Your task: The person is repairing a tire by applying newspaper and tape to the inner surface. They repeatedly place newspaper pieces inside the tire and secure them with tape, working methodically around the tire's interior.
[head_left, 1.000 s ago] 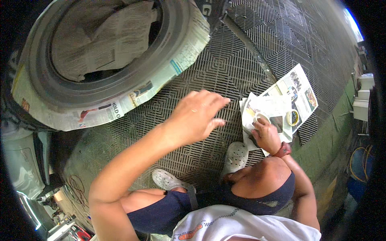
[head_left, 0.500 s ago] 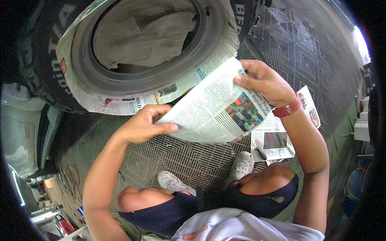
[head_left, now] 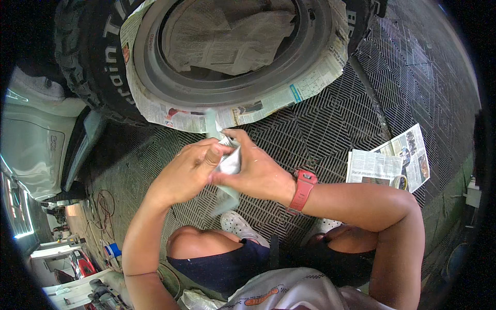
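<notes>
Two hands meeting in front of the chest, left hand (head_left: 188,168) curled with thumb pressing on a crumpled newspaper sheet (head_left: 227,165), right hand (head_left: 256,173) clamped on the same sheet from the other side, wrist bent inward, paper-masked tire (head_left: 232,67) just beyond, loose newspaper (head_left: 387,165) on the floor mat (head_left: 336,129).

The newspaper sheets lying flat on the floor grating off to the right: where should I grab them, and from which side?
Judging by how they lie, take the newspaper sheets by the near left edge, reaching from the right hand side. They lie flat and fanned on the floor grating, so slide fingers under an overhanging corner; a tape roll rests on them.
</notes>
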Available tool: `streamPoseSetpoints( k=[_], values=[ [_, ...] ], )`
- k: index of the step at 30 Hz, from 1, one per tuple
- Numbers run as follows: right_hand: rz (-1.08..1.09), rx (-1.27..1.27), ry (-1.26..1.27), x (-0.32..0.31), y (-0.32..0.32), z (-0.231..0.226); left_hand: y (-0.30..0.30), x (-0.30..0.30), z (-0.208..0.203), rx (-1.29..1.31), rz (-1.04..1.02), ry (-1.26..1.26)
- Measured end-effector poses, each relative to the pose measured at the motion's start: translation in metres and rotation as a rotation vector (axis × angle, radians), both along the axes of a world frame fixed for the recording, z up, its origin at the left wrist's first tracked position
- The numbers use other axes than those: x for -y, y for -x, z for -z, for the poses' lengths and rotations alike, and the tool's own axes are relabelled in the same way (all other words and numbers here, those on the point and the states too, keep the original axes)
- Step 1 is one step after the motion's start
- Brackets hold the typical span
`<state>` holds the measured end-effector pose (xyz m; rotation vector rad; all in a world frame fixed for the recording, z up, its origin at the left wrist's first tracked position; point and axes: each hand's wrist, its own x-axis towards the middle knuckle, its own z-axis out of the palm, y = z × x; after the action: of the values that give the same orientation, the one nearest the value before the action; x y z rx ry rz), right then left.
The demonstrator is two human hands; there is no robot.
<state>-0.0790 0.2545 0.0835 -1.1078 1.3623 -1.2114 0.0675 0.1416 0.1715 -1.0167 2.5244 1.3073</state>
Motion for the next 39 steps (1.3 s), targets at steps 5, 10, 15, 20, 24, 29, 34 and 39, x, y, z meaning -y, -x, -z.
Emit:
streamPoseSetpoints(
  k=[5,10,15,20,24,29,34,39],
  values=[
    [0.166,0.065,0.124,-0.001,0.024,0.059,-0.008,-0.002,-0.004,0.090,0.010,0.164],
    [0.085,0.283,-0.219,-0.007,0.066,0.108,-0.050,0.020,-0.005,0.160,-0.071,0.209],
    [0.240,-0.001,-0.373,-0.018,0.103,0.171,-0.082,0.032,-0.003,0.180,-0.078,0.276],
    [0.096,-0.245,-0.347,-0.032,0.133,0.208,-0.095,0.039,-0.002,0.022,-0.295,0.264],
    [0.006,-0.517,-0.299,-0.040,0.160,0.237,-0.092,0.039,-0.006,-0.109,-0.403,0.189],
    [0.031,-0.118,-0.448,-0.047,0.203,0.231,-0.077,0.024,-0.016,-0.217,-0.339,0.216],
    [-0.068,0.117,-0.365,-0.081,0.243,0.225,-0.052,0.011,-0.026,-0.220,-0.251,0.365],
    [0.074,0.232,-0.398,-0.130,0.254,0.190,-0.045,0.006,-0.027,-0.340,-0.052,0.532]
  ],
)
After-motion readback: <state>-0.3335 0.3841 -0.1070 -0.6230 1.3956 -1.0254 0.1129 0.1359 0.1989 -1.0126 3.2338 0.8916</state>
